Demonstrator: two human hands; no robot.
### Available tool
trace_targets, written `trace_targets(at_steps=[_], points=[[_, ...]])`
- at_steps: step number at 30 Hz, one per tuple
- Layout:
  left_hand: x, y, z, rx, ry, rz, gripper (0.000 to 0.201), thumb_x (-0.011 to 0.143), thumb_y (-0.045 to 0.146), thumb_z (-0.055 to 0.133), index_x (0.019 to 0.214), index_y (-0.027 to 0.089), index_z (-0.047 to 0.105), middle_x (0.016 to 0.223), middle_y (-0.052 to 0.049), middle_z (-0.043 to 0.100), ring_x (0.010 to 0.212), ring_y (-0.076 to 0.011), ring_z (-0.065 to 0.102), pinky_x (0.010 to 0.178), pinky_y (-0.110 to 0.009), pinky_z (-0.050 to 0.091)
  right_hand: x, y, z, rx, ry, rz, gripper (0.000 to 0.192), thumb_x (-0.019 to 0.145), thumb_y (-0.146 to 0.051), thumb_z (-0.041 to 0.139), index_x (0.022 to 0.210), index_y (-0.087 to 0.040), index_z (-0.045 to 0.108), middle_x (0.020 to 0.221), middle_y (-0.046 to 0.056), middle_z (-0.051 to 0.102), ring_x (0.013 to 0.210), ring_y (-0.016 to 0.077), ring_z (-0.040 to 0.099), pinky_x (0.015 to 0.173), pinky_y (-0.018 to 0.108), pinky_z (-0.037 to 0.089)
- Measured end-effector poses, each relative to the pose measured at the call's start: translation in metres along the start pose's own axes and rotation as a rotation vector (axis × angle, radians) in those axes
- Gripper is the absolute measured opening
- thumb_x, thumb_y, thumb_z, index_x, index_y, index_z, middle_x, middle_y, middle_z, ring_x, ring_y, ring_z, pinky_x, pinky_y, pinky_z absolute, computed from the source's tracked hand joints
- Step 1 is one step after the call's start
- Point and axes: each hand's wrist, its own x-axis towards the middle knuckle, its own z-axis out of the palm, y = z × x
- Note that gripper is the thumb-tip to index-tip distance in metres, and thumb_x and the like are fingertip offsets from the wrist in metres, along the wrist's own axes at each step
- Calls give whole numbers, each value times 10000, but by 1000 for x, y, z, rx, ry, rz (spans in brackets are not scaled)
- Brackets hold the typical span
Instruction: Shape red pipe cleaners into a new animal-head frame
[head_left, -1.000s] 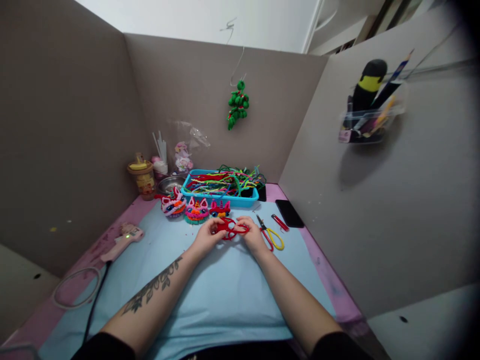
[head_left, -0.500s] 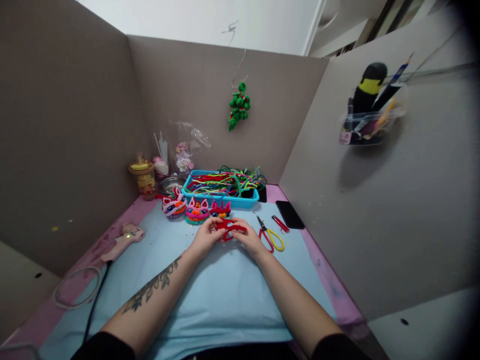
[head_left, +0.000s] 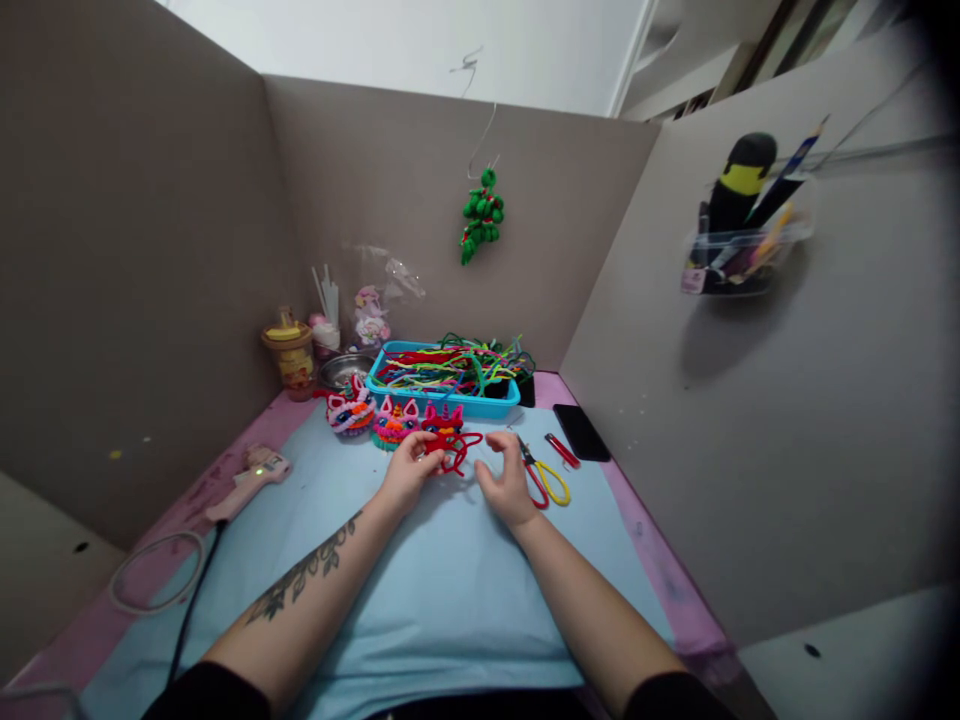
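Observation:
A bent, looped red pipe cleaner (head_left: 459, 455) is pinched in my left hand (head_left: 409, 470), above the light blue cloth. My right hand (head_left: 506, 482) is a short way to its right, thumb and fingers apart in a curve, holding nothing. Behind the pipe cleaner stand three colourful fuzzy animal heads with pointed ears: a pink and white one (head_left: 350, 410), a pink and orange one (head_left: 395, 424), and a red one (head_left: 442, 418) partly hidden by the piece I hold. Scissors (head_left: 551, 482) with one red and one yellow handle lie just beyond my right hand.
A blue tray (head_left: 480, 407) of coloured pipe cleaners stands at the back. Right of the scissors are a red cutter (head_left: 562, 451) and a black phone (head_left: 581, 432). A pink glue gun (head_left: 247, 485) with a cord lies left. Grey panels (head_left: 405, 200) enclose the table.
My right hand has let go of the red pipe cleaner and drawn slightly away to the right, its fingers opening. My left hand still holds the piece. The view has shifted slightly.

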Motion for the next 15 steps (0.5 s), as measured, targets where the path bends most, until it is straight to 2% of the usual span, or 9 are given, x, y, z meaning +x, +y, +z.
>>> trace_targets(at_steps=[3,6,11,15], points=[[0,0,0,14,2,3,410,608,291,732,927,170,504,708,14,616,626,-134,612,557,-228,456,-2,-7,-2,-123,-181,-141,108,761,-254,576,851,-200,553,762,31,553,756,178,526,718,320,440],[-2,2,0,30,-7,22,411,605,300,730,929,175,510,704,18,610,623,-137,605,560,-237,455,-5,-10,3,-220,-283,-125,89,794,-277,565,754,-197,562,644,13,543,641,156,505,632,278,416],[-1,0,0,104,6,99,373,607,291,724,905,163,538,718,14,590,596,-113,560,556,-227,433,-7,-12,10,-220,-333,-158,169,860,-227,470,764,-198,605,700,42,589,710,166,538,701,296,430],[3,-4,-3,166,46,192,331,601,263,723,871,151,569,743,-4,596,690,-126,561,641,-235,438,-8,-19,13,3,-398,-164,136,850,-237,502,824,-196,629,836,67,621,800,165,570,746,298,462]])
